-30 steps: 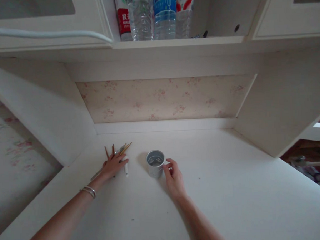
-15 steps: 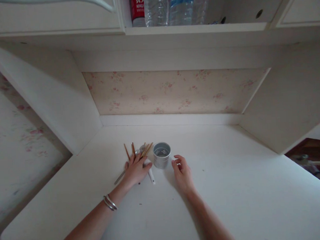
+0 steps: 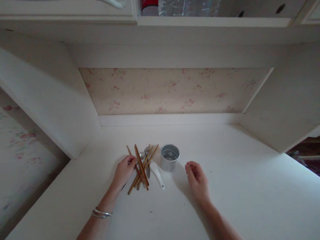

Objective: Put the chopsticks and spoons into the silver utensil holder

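"What's furthest left?"

"Floral wallpaper (image 3: 24,141), then the white tabletop (image 3: 59,200). Silver bangles (image 3: 101,213) circle the left wrist."

"And the left hand (image 3: 124,171)?"

"At the left edge of the pile, its bent fingertips right by the chopsticks (image 3: 142,165). I can't tell whether they pinch one. A thin dark end pokes out below the wrist; what it belongs to is hidden."

"How do the chopsticks lie?"

"Crossed over each other on the tabletop, some reddish brown, some yellowish, slanting different ways. Metal spoons (image 3: 142,155) lie among them, partly covered, bowls toward the back."

"Next?"

"A white soup spoon (image 3: 157,175) just right of the pile, its handle slanting toward the person. Then the metal cup (image 3: 169,165), upright, mouth up, with a cluster of pale spots at its bottom. The nearest chopstick tips stop just short of its rim."

"The right hand (image 3: 198,180)?"

"Right of the cup and apart from it, fingers loosely curled, nothing visible between them."
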The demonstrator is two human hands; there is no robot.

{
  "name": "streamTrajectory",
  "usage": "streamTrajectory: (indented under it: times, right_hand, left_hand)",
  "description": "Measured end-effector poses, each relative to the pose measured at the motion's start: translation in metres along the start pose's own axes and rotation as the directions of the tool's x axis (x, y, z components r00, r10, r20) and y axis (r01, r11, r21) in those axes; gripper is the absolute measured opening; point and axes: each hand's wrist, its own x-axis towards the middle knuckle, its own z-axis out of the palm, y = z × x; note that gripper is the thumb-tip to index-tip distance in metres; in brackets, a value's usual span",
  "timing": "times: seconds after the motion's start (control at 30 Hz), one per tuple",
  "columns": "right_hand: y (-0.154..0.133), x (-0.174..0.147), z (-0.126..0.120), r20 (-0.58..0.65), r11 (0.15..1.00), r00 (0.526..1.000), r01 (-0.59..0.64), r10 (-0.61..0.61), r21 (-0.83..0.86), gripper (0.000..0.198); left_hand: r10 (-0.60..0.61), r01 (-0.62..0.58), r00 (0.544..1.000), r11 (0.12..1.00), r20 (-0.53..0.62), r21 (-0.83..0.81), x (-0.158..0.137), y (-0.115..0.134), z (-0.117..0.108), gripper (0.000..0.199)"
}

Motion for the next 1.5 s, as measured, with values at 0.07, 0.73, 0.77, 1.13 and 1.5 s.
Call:
streamTrajectory:
  times: [0.07, 0.73, 0.77, 1.13, 1.5]
  right_hand:
    - [-0.006, -0.016, 0.002, 0.013, 0.992, 0.995, 0.096, -0.095, -0.088, 0.024]
    - [-0.08, -0.024, 0.136, 0.59, 0.688, 0.806, 0.403, 0.046, -0.604, 0.021]
    - [-0.079, -0.024, 0.135, 0.597, 0.704, 0.801, 0.393, 0.054, -0.591, 0.022]
    - [-0.083, -0.025, 0.108, 0.598, 0.978, 0.8, 0.162, -0.05, -0.134, 0.035]
    - [-0.095, 0.001, 0.059, 0.325, 0.811, 0.946, -0.208, 0.024, 0.547, 0.027]
  left_hand:
    - [0.014, -0.014, 0.999, 1.0, 0.033, -0.008, 0.0, -0.002, 0.001, 0.03]
    - [0.065, -0.074, 0.993, 0.994, 0.101, 0.083, -0.001, 0.002, 0.003, 0.021]
    - [0.055, -0.065, 0.993, 0.994, 0.105, 0.09, -0.001, 0.003, 0.003, 0.02]
    - [0.006, -0.025, 0.988, 0.992, 0.154, 0.124, -0.001, 0.003, 0.003, 0.024]
    - [-0.003, -0.005, 0.986, 0.999, 0.164, 0.05, 0.004, -0.008, 0.01, 0.026]
